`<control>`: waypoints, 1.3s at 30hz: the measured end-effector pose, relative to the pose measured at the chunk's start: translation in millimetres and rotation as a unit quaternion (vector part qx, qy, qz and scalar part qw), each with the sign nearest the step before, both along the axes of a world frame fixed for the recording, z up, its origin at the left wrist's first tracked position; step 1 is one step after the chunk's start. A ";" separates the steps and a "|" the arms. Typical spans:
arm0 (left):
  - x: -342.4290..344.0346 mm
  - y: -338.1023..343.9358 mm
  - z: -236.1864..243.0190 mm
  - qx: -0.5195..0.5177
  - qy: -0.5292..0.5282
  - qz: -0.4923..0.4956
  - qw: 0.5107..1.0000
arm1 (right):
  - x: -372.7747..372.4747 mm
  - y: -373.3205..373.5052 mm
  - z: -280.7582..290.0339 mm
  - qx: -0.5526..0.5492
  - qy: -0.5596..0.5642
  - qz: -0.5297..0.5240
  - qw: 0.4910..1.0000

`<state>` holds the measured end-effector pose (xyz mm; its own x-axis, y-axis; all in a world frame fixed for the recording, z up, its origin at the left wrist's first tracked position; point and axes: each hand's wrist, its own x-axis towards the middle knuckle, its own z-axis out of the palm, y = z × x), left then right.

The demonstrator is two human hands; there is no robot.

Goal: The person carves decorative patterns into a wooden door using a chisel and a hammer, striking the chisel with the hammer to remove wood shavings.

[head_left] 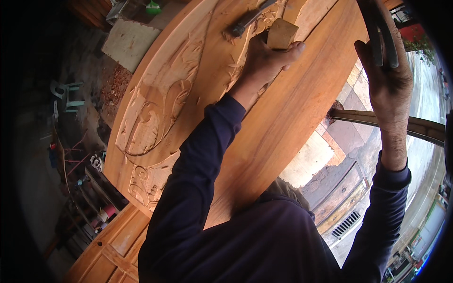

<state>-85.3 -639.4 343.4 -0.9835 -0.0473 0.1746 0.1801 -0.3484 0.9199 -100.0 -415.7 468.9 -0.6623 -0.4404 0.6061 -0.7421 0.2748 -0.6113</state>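
The carved wooden panel (pixel 292 113) occupied the centre of the frame and extended to the upper edge, its long axis running diagonally from lower left to upper right. Leaf and scroll relief (pixel 144 125) covered the band along its left side; a smooth, plain band formed its right side. Wood chips (pixel 232 70) lay on the surface near the upper centre.

The left hand (pixel 269 59) was positioned over the panel at upper centre. It was closed about a wooden block (pixel 282 34), with the thumb along the block's right side; the remaining fingers were largely concealed. A dark-handled tool (pixel 243 26) lay on the panel just to the left of the block.

The right hand (pixel 391 89) was raised at the upper right, beyond the panel's right edge. Two dark, narrow strips (pixel 375 40) ran down to its palm, between thumb and fingers. Whether the fingers gripped them could not be determined.

A framed wooden panel (pixel 92 266) was located at lower left, adjoining the carved one. A pale chair (pixel 71 96) stood at the left of the frame. Paving tiles (pixel 347 134) and a drain grate (pixel 346 224) were visible at right and lower right.
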 end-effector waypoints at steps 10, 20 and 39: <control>-1.0 3.1 -4.5 0.001 -0.009 -0.017 1.000 | -2.8 13.0 59.9 0.308 0.287 -0.228 0.878; 12.9 -0.4 -6.9 0.039 0.010 -0.018 0.999 | 9.8 -35.4 -11.7 0.244 -0.015 -0.034 0.969; 5.2 -4.5 1.6 -0.001 -0.019 -0.005 1.000 | -2.1 -10.8 1.9 0.125 0.093 -0.024 0.987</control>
<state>-80.1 -643.9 345.0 -0.9897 -0.0376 0.1379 0.1424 -0.3471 0.9269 -102.1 -426.5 470.8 -0.5730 -0.5624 0.5961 -0.8180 0.4375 -0.3735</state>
